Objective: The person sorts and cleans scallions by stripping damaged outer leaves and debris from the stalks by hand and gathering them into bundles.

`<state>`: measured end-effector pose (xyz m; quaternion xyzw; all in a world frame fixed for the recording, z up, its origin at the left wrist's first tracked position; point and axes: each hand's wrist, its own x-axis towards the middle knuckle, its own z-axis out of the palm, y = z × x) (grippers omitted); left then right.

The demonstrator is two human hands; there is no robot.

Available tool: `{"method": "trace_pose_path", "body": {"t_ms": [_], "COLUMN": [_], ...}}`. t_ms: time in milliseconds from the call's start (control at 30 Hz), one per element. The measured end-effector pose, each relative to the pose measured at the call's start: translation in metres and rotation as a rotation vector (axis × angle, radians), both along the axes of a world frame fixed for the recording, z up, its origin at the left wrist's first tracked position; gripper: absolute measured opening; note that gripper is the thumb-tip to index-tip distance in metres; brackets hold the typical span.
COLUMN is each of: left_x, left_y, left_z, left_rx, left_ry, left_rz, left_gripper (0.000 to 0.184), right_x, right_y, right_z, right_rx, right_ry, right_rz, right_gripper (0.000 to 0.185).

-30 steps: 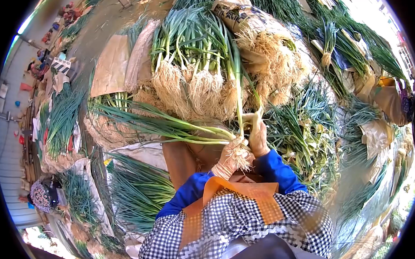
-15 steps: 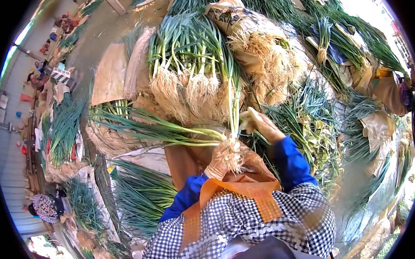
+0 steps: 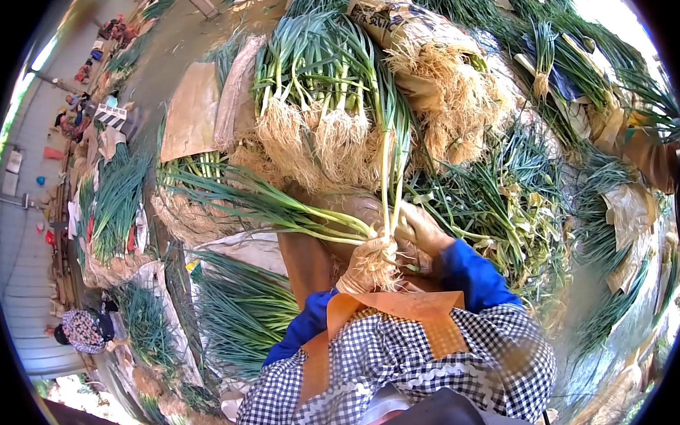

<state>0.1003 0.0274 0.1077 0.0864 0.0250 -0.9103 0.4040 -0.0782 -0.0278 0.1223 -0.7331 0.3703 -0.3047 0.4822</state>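
Observation:
My left hand [image 3: 364, 268] is closed around the root ends of several green onions [image 3: 329, 222], in front of my apron. Some of these stalks slant out to the left, and two stand up toward the big pile. Pale, stringy roots [image 3: 378, 277] spill out over my left fingers. Right beside it, my right hand [image 3: 423, 228] is curled with its fingers against the pale lower part of the upright stalks; the fingertips are partly hidden. A large bunch of green onions [image 3: 314, 116] lies just beyond both hands, roots toward me.
Beyond right, a printed sack [image 3: 389, 20] wraps a rooty bundle [image 3: 448, 96]. Loose leaves and trimmings [image 3: 505, 214] heap at my right. More green onions [image 3: 242, 309] lie at my left. Other people [image 3: 82, 326] sit far left.
My right hand has come down and inward, from a spot apart from the stalks to their lower ends. My left hand keeps its hold. The view has shifted slightly.

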Motion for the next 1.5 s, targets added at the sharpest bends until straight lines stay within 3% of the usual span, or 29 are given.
{"method": "trace_pose_path", "body": {"t_ms": [67, 100, 133, 167, 200, 267, 333, 400, 467, 500, 533, 567, 600, 633, 667, 733, 767, 800, 867, 900, 1000, 1067, 1100, 1200, 1233, 1333, 1400, 1467, 1500], "left_x": [0.004, 0.005, 0.007, 0.006, 0.005, -0.001, -0.002, -0.001, 0.004, 0.01, 0.01, 0.006, 0.0, 0.004, 0.008, 0.013, 0.018, 0.027, 0.032, 0.037, 0.076, 0.119, 0.134, 0.154, 0.155, 0.146, 0.126, 0.097, 0.082], "left_y": [-0.005, -0.005, -0.005, -0.005, -0.007, -0.009, -0.011, -0.013, -0.011, -0.008, -0.012, -0.01, -0.013, -0.015, -0.016, -0.022, -0.025, -0.029, -0.032, -0.036, -0.039, -0.039, -0.037, -0.054, -0.064, -0.098, -0.117, -0.117, -0.116], "left_z": [0.016, 0.017, 0.017, 0.017, 0.017, 0.017, 0.005, 0.01, -0.004, -0.016, -0.009, -0.003, 0.033, 0.018, 0.004, 0.012, 0.019, 0.036, 0.097, 0.125, 0.177, 0.227, 0.256, 0.304, 0.307, 0.253, 0.186, 0.141, 0.116], "left_rx": [0.082, 0.089, 0.101, 0.109, 0.113, 0.125, 0.082, 0.055, -0.013, 0.018, 0.045, 0.043, -0.014, 0.005, 0.026, -0.024, -0.072, -0.157, -0.288, -0.356, -0.509, -0.746, -0.862, -1.173, -1.162, -0.632, -0.767, -0.59, -0.512], "left_ry": [-0.074, -0.07, -0.081, -0.089, -0.096, -0.116, -0.197, -0.206, -0.34, -0.323, -0.302, -0.457, -0.368, -0.3, -0.228, -0.243, -0.262, -0.137, -0.321, -0.283, -0.17, 0.061, 0.131, 0.002, -0.067, -0.161, -0.916, -0.884, -0.771], "left_rz": [0.069, 0.07, 0.06, 0.049, 0.037, 0.008, -0.006, 0.03, 0.045, 0.025, 0.002, 0.036, -0.035, -0.089, -0.143, -0.211, -0.274, -0.257, -0.055, 0.054, 0.341, 0.526, 0.587, 0.581, 0.482, 0.302, 0.452, 0.288, 0.176], "left_gripper": [0.015, 0.015, 0.016, 0.016, 0.017, 0.018, 0.02, 0.017, 0.022, 0.025, 0.028, 0.033, 0.038, 0.04, 0.043, 0.043, 0.043, 0.042, 0.032, 0.028, 0.016, 0.011, 0.011, 0.017, 0.018, 0.008, 0.015, 0.028, 0.035], "right_x": [-0.032, -0.081, -0.11, -0.14, -0.163, -0.123, -0.056, -0.006, 0.017, 0.023, 0.026, 0.017, 0.016, 0.015, 0.008, -0.018, -0.022, -0.044, -0.03, -0.018, 0.001, -0.029, -0.028, -0.018, -0.007, 0.025, 0.013, 0.005, -0.001], "right_y": [0.027, 0.042, 0.051, 0.044, 0.042, 0.032, 0.018, 0.003, -0.006, -0.004, -0.001, 0.002, 0.009, 0.016, 0.022, 0.018, 0.021, 0.0, -0.024, -0.024, -0.015, -0.04, -0.061, -0.129, -0.146, -0.203, -0.244, -0.235, -0.212], "right_z": [0.008, -0.073, -0.088, -0.076, -0.083, -0.019, 0.019, 0.008, -0.007, 0.011, 0.023, 0.029, 0.046, 0.062, 0.049, 0.061, 0.065, 0.055, 0.087, 0.071, 0.001, -0.043, -0.028, 0.036, 0.076, 0.088, 0.009, 0.024, 0.042], "right_rx": [0.462, -0.204, -0.374, 0.336, 0.425, 0.052, 0.475, 0.231, 0.321, -0.047, -0.13, -0.334, -0.413, -0.502, -0.715, -0.351, 0.25, 0.093, -0.021, 0.06, -0.577, -0.234, -0.395, -0.321, -0.356, -0.172, -0.49, -0.331, -0.104], "right_ry": [0.332, 0.443, 1.163, 1.298, 1.52, 0.892, 0.019, -0.241, -0.049, 0.318, 0.541, 0.562, 0.694, 0.811, 0.596, -0.056, -0.71, -0.484, -0.199, -0.237, 0.371, 0.679, 1.038, 0.577, 0.447, 0.657, 0.292, 0.386, 0.161], "right_rz": [0.014, 0.204, 0.367, 0.054, -0.065, -0.411, -0.525, -0.408, -0.338, -0.328, -0.356, -0.223, -0.122, -0.019, 0.076, 0.185, 0.044, -0.086, -0.346, -0.188, 0.418, 0.523, 0.456, -0.514, -0.596, -0.401, -0.358, -0.31, -0.273], "right_gripper": [0.027, 0.033, 0.037, 0.04, 0.043, 0.033, 0.029, 0.023, 0.023, 0.026, 0.025, 0.024, 0.022, 0.022, 0.022, 0.015, 0.015, 0.029, 0.03, 0.032, 0.029, 0.025, 0.024, 0.027, 0.035, 0.045, 0.044, 0.039, 0.035]}}
